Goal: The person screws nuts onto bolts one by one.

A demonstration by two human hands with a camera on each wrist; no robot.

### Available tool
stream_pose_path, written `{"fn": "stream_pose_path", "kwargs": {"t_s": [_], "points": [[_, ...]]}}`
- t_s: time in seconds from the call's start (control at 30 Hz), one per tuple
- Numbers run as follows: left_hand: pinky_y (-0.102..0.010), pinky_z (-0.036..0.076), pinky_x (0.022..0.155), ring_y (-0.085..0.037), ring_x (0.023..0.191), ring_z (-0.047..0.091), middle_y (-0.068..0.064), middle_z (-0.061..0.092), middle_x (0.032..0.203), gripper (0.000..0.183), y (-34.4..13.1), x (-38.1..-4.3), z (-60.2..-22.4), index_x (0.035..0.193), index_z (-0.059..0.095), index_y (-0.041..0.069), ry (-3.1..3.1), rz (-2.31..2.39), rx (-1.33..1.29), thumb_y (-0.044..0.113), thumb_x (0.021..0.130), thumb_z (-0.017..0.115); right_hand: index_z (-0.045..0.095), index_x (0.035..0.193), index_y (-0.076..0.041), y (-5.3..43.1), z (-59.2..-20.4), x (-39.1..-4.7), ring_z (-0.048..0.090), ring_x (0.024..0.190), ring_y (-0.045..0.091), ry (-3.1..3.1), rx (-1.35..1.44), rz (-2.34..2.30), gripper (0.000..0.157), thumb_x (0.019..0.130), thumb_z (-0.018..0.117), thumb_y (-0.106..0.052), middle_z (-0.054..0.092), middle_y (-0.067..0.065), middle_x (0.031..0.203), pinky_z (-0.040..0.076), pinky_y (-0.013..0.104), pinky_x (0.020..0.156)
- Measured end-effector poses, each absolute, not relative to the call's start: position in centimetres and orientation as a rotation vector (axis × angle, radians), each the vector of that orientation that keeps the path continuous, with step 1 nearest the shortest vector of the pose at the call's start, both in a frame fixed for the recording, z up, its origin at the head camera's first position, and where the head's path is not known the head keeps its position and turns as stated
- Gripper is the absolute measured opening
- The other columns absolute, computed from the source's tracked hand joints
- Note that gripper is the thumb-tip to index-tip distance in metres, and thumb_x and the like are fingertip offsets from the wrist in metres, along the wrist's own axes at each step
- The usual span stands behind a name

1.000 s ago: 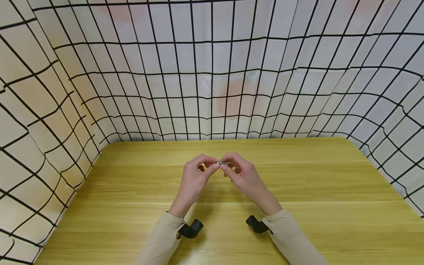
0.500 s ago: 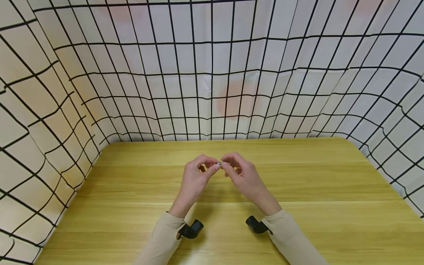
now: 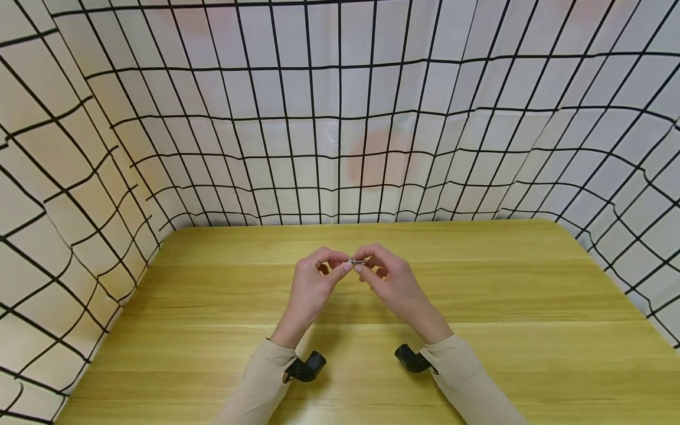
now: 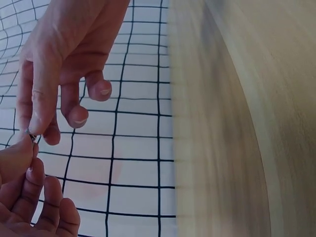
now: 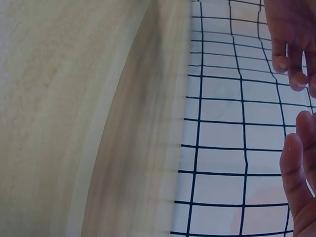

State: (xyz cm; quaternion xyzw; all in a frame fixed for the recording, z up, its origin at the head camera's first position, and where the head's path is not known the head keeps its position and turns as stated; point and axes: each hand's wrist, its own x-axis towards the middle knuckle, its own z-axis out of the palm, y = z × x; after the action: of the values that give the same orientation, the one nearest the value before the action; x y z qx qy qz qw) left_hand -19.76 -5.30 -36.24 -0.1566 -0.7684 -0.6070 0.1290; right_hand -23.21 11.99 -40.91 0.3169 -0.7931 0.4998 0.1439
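Note:
Both hands meet above the middle of the table around a small silvery metal piece [image 3: 352, 261]. It has a thicker left part and a thin shaft lying level to the right; its exact kind is too small to tell. My left hand [image 3: 312, 282] pinches the left end between thumb and index finger. The thumb and index finger of my right hand [image 3: 392, 282] pinch it just to the right, the shaft showing between them. In the left wrist view a bit of the metal piece [image 4: 32, 136] shows between the fingertips. The right wrist view shows only other fingers, not the metal piece.
A wooden table [image 3: 212, 307] lies under the hands. White cloth with a black grid [image 3: 276, 136] rises behind it and at both sides. A black wrist device [image 3: 307, 367] sticks out of the left sleeve, another black device [image 3: 412, 359] out of the right.
Half a second ago the right fingertips covered most of the shaft; now it shows again, as it did one second ago. The left hand has stayed in place.

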Motion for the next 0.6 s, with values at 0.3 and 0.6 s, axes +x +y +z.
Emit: {"fn": "stream_pose_path", "kwargs": {"t_s": [0.3,0.6], "points": [[-0.032,0.035,0.066,-0.021,0.071,0.049,-0.012,0.058,0.073,0.006,-5.31,-19.78,-36.2,0.086,0.071,0.0,-2.232,-1.745,-0.459,0.004,0.082,0.07,0.055,0.105,-0.019,11.94,-41.01,-23.11,0.06,0.071,0.019,-2.341,0.896,1.465,0.011,0.095,0.056,-0.022,0.06,-0.006,0.09,0.044,0.028,0.051],[-0.034,0.037,0.066,-0.025,0.071,0.05,-0.012,0.059,0.073,0.006,-5.29,-19.71,-36.16,0.086,0.071,0.0,-2.232,-1.726,-0.473,0.004,0.082,0.071,0.056,0.099,-0.019,11.93,-40.86,-22.97,0.058,0.072,0.018,-2.354,0.897,1.489,0.007,0.097,0.051,-0.024,0.058,-0.005,0.087,0.045,0.029,0.051]]}}
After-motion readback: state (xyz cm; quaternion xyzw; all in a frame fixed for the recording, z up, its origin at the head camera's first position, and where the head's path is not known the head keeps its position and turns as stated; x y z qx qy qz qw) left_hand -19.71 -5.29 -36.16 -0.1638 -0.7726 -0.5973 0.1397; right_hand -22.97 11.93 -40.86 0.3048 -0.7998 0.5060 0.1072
